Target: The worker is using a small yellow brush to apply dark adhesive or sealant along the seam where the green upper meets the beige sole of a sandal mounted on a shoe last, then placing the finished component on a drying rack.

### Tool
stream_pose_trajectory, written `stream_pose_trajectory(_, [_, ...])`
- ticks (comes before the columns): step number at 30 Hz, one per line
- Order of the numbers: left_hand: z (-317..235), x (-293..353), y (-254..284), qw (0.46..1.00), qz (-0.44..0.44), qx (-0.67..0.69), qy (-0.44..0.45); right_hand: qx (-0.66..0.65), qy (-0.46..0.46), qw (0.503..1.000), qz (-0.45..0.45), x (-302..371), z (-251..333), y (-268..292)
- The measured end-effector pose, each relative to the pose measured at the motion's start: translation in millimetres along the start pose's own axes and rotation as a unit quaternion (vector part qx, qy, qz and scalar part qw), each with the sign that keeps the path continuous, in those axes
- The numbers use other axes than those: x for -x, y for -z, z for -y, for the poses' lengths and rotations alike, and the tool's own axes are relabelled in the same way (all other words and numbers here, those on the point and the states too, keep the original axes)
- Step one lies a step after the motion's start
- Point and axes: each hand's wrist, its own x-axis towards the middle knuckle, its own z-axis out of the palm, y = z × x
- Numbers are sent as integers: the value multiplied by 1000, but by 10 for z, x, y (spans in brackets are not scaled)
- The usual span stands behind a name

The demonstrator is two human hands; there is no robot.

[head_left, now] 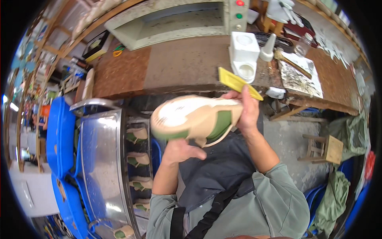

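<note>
By the tabletop (183,65), the right hand (248,111) clasps a yellow brush (234,81) and shoe (201,119); the left hand (179,152) touches the shoe, grip hidden.

Beige-green shoe (201,119) held crosswise, slanted yellow tool (238,83) near one end

The shoe (201,115) is on this side of the tabletop (171,67), the left grip (177,152) at its near edge, the right grip (248,111), with a brush (236,83), at its right end. A box (118,31) sits at the back. Right of it are a tub (243,42), a bottle (268,48) and a jar (303,45). A stick (295,67) lies partly on paper (304,83). Left are more shoes (138,160) on a rack (123,159), then bins (59,139). Right, a stool (333,149) stands on the floor (286,159).
</note>
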Motion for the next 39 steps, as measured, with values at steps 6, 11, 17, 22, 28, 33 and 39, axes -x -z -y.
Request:
stream_pose_trajectory(6, [277, -505, -179, 987, -34, -48, -151, 105, 95, 990, -14, -299, -62, 127])
stream_pose_trajectory(11, [387, -953, -287, 849, -102, -506, -115, 265, 107, 949, -131, -881, 453, 1022])
stream_pose_trajectory(17, [1293, -1191, -118, 864, -162, -464, -111, 434, 49, 896, -80, -1108, 305, 1076])
stream_pose_trajectory(22, [1338, -1112, -257, 869, -174, -454, -94, 510, 149, 846, -51, -1205, 188, 1177])
stream_pose_trajectory(28, [1775, -1021, 5, 912, -122, -372, -120, 527, 169, 832, -33, -1249, 111, 1143])
stream_pose_trajectory(33, [1885, -1177, -63, 843, -137, -359, -376, 533, 171, 828, -35, -1265, 38, 1181])
stream_pose_trajectory(39, [1916, -1101, 15, 862, -77, -353, -355, 437, 95, 893, -43, -1238, 58, 1154])
